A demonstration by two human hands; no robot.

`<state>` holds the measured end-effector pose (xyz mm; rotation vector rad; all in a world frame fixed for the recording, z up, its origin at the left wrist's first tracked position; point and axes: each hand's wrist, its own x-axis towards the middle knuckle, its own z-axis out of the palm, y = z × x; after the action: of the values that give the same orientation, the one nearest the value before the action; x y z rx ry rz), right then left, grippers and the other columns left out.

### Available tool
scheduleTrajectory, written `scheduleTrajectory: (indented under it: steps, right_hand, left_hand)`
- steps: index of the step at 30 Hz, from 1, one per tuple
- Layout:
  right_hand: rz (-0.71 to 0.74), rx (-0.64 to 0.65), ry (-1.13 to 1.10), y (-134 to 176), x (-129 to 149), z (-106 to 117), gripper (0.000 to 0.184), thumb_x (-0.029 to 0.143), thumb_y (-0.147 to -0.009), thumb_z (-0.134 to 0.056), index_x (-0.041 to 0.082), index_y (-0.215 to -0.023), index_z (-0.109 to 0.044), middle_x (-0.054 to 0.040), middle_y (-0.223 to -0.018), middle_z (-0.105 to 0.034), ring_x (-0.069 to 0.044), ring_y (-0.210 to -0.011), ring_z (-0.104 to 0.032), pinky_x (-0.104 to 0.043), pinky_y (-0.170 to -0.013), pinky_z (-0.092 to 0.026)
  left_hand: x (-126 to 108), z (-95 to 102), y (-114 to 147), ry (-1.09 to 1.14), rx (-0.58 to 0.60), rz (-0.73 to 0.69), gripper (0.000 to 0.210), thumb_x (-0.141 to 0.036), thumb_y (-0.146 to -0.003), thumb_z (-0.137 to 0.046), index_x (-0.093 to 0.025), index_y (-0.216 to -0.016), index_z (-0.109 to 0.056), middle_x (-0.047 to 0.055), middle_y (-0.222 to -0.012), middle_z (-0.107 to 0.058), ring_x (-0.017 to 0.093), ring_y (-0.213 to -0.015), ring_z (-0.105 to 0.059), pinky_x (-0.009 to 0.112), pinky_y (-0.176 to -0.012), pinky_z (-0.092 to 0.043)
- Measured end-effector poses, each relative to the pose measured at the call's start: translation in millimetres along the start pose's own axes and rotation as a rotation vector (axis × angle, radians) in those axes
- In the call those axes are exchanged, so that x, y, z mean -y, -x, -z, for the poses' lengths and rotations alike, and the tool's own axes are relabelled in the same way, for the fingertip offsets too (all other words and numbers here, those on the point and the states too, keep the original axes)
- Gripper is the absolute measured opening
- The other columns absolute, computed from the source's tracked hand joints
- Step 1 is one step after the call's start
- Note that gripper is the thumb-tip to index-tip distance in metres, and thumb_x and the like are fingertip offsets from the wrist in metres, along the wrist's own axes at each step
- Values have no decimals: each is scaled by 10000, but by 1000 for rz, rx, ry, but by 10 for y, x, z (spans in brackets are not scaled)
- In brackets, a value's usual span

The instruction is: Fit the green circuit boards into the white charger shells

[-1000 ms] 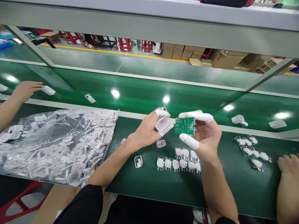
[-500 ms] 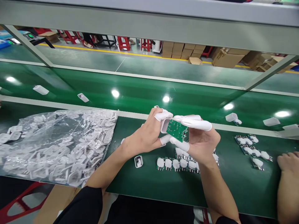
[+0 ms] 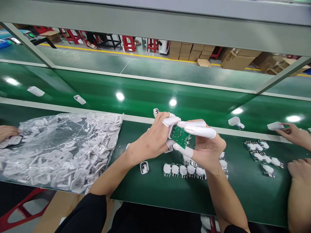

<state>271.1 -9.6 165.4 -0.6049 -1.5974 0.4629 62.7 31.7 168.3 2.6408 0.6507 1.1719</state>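
My left hand (image 3: pixel 154 137), with white finger covers, is closed around a white plastic housing (image 3: pixel 169 132), mostly hidden by the fingers. Between the covered fingers and thumb of my right hand (image 3: pixel 209 144) is a green circuit board (image 3: pixel 180 135), solder side facing me. The board's left end is at the housing's mouth; how deep it sits is hard to tell. Below my hands, circuit boards with white pads (image 3: pixel 183 170) lie in rows, partly hidden by my right arm. A white housing with parts inside (image 3: pixel 144 167) lies below my left wrist.
A clear bag of white plastic pieces (image 3: pixel 60 155) covers the bench's left side. Beyond a pale rail, the green belt (image 3: pixel 136 100) carries white housings. At right, a co-worker's hand (image 3: pixel 295 134) touches one; more boards (image 3: pixel 263 155) lie nearby. Another person's hand (image 3: pixel 8 132) is far left.
The circuit board has shifted left, closer into the housing, with my right hand. Housings on the belt have moved left. Co-workers' hands have appeared at the bag's left edge and over the belt at right.
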Motion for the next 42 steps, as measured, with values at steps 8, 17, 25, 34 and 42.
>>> scheduleTrajectory:
  steps: [8, 17, 25, 34, 42]
  right_hand:
    - [-13, 6, 14, 17, -13, 5, 715, 161, -779, -1016, 401, -1406, -769, -41, -1281, -860, -319, -1150, -829, -552, -875, -744]
    - [15, 2, 15, -42, 22, -12, 677, 101, -798, -989, 373, -1385, -792, -48, -1217, -838, -312, -1151, -819, -526, -856, -721]
    - [-6, 33, 148, -54, 33, -33, 614, 140, -839, -970, 362, -1376, -772, -51, -1238, -791, -287, -1116, -768, -515, -892, -681]
    - [383, -74, 641, -19, -87, 18, 572, 343, -868, -968, 379, -1388, -734, -82, -1282, -782, -309, -1043, -782, -507, -781, -704]
    - [383, 6, 671, -10, -138, 12, 402, 362, -904, -926, 415, -1273, -776, -45, -1244, -784, -287, -1031, -767, -469, -766, -677]
  left_hand:
    - [-22, 20, -6, -28, 32, 16, 516, -154, -1053, -587, -208, -1523, -381, 159, -1296, -538, 312, -1142, -502, 495, -981, -552]
    - [-50, 46, -14, -50, 55, 38, 458, -155, -1049, -548, -225, -1467, -375, 141, -1276, -535, 309, -1123, -518, 513, -973, -557]
    - [-86, 32, -18, -59, 63, 49, 493, -76, -984, -557, -198, -1434, -399, 142, -1244, -521, 307, -1104, -504, 483, -921, -572]
    - [-57, -15, 31, 63, 10, 76, 561, -134, -1060, -573, -213, -1563, -336, 155, -1295, -550, 297, -1122, -547, 506, -957, -595]
    - [-35, -25, 27, 74, -48, 96, 451, -167, -1078, -619, -204, -1494, -450, 129, -1237, -624, 274, -1096, -581, 441, -916, -589]
